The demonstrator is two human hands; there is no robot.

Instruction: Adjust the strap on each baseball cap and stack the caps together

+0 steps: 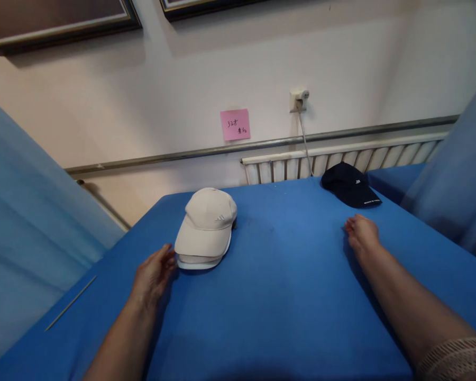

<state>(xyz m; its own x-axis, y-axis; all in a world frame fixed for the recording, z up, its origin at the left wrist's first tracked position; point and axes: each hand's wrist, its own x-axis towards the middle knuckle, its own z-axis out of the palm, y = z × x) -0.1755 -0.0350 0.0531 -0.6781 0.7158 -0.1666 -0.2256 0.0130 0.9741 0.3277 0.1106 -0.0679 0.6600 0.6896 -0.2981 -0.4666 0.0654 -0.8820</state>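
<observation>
A small stack of baseball caps (205,222) sits on the blue-covered table, left of the middle. The top cap is off-white with a small logo, and paler brims show beneath it. Close beside the left edge of these brims is my left hand (154,272), its fingers loosely bent and holding nothing; whether a fingertip touches a brim I cannot tell. A dark navy cap (349,185) lies at the back right with pale marks on its crown and brim. Just in front of it my right hand (362,233) is low over the cloth, loosely curled, apart from the cap.
The blue table (277,296) reaches back to a white radiator (293,168) and a metal rail (174,156). A thin stick (70,303) lies at the left edge. Blue curtains (27,211) hang on both sides. A plugged-in cord (304,137) runs down behind the table.
</observation>
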